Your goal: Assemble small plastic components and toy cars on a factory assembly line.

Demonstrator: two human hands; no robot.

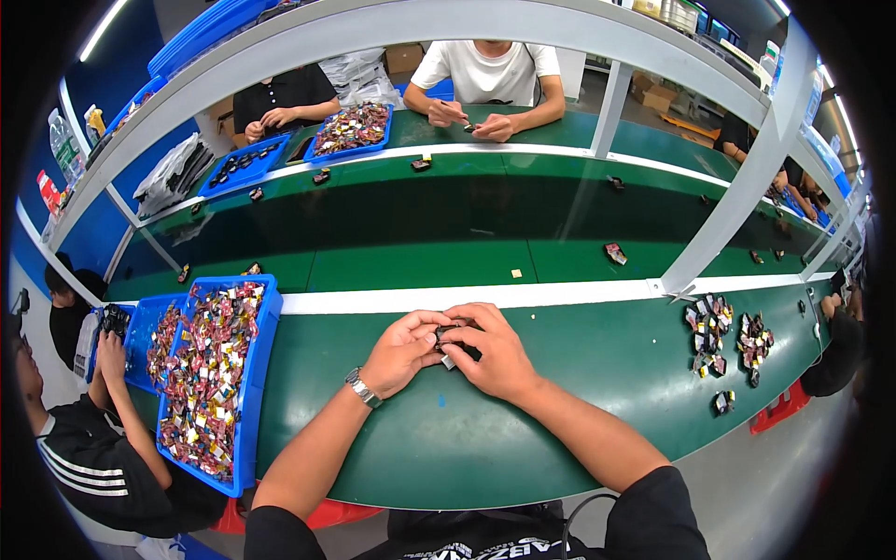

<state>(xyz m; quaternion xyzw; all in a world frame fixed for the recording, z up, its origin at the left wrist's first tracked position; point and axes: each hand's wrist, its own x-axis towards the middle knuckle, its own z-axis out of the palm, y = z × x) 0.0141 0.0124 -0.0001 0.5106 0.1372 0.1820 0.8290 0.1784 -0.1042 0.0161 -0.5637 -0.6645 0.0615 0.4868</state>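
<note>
Above the green bench top (411, 448), my left hand (403, 353) and my right hand (493, 353) meet, both closed on one small black part (464, 350). A pale tab shows at its lower side; the fingers cover much of the rest, so its exact kind does not show. To the left, a blue tray (264, 373) is heaped with small red, yellow and white wired pieces (210, 373). Off to the right lie two clusters of small black parts with red and white bits (709, 331), and a single similar part (723, 402) sits nearer the edge.
A white rail (373, 301) divides my bench from a green conveyor belt (420, 266) carrying scattered small parts. A grey metal frame (747, 187) rises over it. Co-workers sit opposite, left and right; one opposite handles a small part beside another filled blue tray (322, 149).
</note>
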